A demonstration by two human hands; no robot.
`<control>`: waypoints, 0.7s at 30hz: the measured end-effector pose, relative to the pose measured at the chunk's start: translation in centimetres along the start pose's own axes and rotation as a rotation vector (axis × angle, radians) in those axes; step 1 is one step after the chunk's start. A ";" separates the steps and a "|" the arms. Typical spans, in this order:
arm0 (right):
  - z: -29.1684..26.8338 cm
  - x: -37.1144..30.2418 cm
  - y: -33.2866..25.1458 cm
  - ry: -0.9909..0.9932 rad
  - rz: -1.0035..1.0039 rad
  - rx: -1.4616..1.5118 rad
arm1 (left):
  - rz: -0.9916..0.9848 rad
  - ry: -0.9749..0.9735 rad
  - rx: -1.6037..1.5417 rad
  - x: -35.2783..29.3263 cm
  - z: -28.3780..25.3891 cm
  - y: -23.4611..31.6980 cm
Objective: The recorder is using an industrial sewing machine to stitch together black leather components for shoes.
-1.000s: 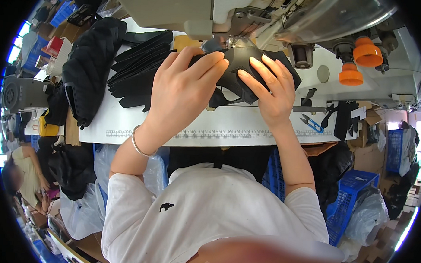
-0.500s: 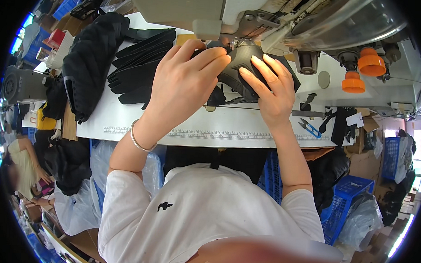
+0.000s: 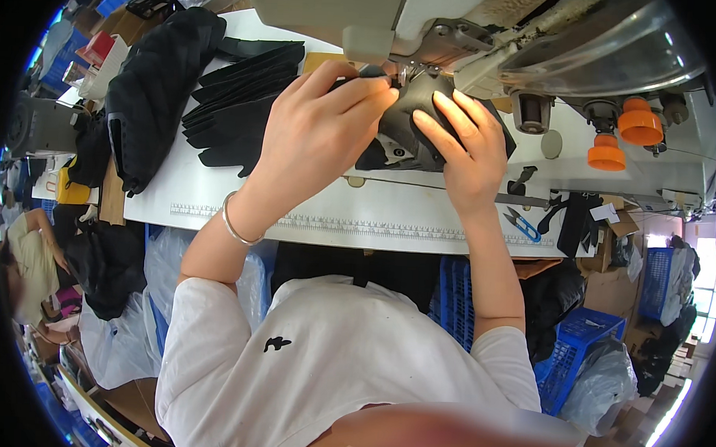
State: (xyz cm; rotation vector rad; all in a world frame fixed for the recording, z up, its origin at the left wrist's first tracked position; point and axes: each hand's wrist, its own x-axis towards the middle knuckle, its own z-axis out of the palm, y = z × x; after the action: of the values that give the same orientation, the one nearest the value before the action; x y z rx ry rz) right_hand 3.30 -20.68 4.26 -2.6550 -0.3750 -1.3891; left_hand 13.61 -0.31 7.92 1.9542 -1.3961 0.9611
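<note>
Overhead, a person in a white T-shirt sits at a white sewing bench (image 3: 217, 207) and works a small black fabric piece (image 3: 424, 135) under the sewing machine (image 3: 459, 30) at the bench's far edge.

The left hand (image 3: 314, 135) curls over the left side of the black piece, its fingers bent and closed on the fabric's far edge close to the needle area; a thin silver bangle (image 3: 236, 223) circles that wrist. The right hand (image 3: 467, 152) lies flat on the right side of the piece, fingers spread and pressing it down onto the bench.

Toward the far left corner of the bench sits a fanned stack of black cut pieces (image 3: 236, 101), with a larger black bundle (image 3: 154, 82) beside it. A ruler strip (image 3: 334, 223) runs along the near edge. Small blue snips (image 3: 522, 224) lie near the right near edge, and 2 orange spool caps (image 3: 625, 134) stand on the machine body at the right.

To sew well here, I judge the fabric should stay flat and taut between the 2 hands, fed steadily, with fingertips kept clear of the needle.
</note>
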 end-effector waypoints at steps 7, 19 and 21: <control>0.2 -0.1 0.1 -0.003 0.023 0.025 | -0.014 0.042 0.007 -0.4 0.4 0.1; 0.4 0.3 -2.8 0.119 -0.047 -0.094 | -0.087 -0.012 -0.091 0.6 -0.1 0.6; 1.0 -0.1 -3.1 0.121 -0.024 -0.089 | -0.194 -0.086 -0.156 1.4 -0.6 0.0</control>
State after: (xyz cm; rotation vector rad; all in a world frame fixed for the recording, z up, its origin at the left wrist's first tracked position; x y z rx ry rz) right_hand 3.21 -17.49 3.56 -2.6268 -0.3405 -1.6002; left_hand 13.73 -0.61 9.44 1.9890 -1.2592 0.6669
